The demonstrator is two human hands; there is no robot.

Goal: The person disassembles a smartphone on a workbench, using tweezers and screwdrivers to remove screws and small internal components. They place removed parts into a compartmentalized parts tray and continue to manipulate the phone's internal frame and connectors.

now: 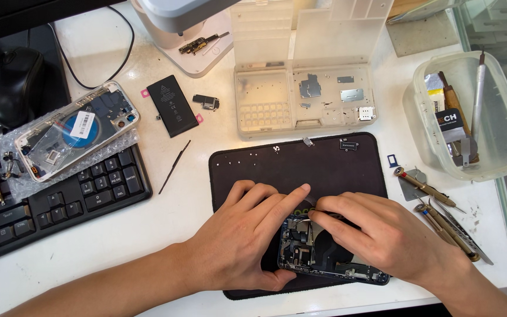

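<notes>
Black mat [277,170]: lies on the white counter [195,211], carrying the opened phone [324,258] at its near edge.
Left hand [247,235]: spread flat, pinning the phone's left side.
Right hand [377,229]: fingers pinched together at the phone's top edge (what they grip is hidden).
Advice: press steadily with the left, pull gently.
Screwdrivers [441,211]: just right of the mat.

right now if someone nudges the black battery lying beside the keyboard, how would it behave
The black battery lies flat on the white table, so it would probably slide rather than roll or tip. It looks thin and slab-like, likely fairly stiff yet unsafe to bend. Pink tabs at its corners suggest adhesive, which might make it drag.
</notes>
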